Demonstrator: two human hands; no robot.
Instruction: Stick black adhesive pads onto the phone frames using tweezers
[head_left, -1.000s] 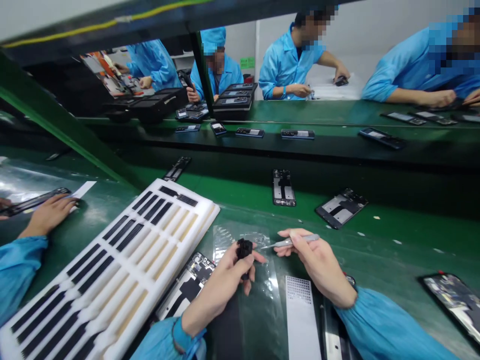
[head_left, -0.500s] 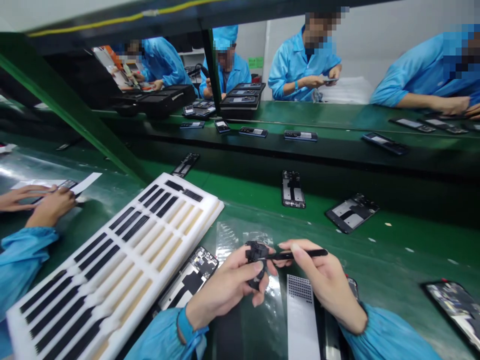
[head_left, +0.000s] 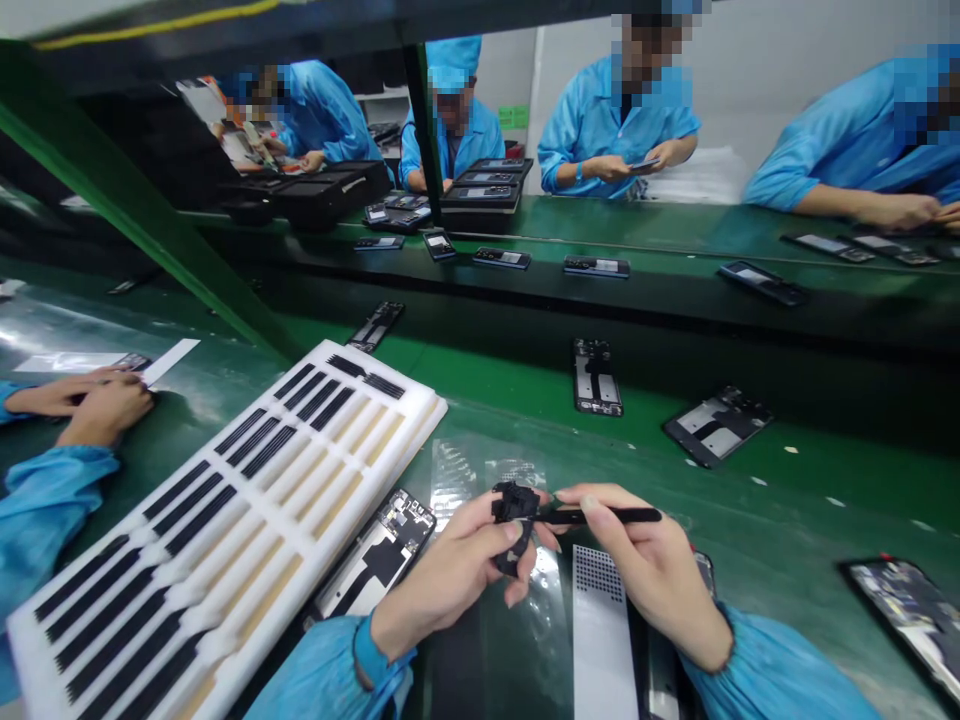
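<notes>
My left hand (head_left: 461,565) is closed around a small black plastic phone part (head_left: 517,503), holding it up over the bench. My right hand (head_left: 656,565) pinches slim black tweezers (head_left: 634,516), their tip at the part's right side. Whether the tip touches it is hard to tell. Beneath the hands lie clear plastic film (head_left: 551,610) and a white sheet with rows of black dots (head_left: 604,640). An opened phone (head_left: 386,550) rests left of my left wrist. Another phone (head_left: 664,690) is partly hidden under my right forearm.
A white foam tray (head_left: 300,535) with black strips in its slots fills the left. Opened phones (head_left: 596,375) lie on the green strip ahead, and one (head_left: 911,620) at right. A green post (head_left: 150,200) slants at left. Co-workers (head_left: 619,125) sit opposite; another's hand (head_left: 105,410) works at left.
The nearer opened phones on the green strip have shifted slightly right. A co-worker opposite has moved their hands a little. My hands keep nearly the same hold and place.
</notes>
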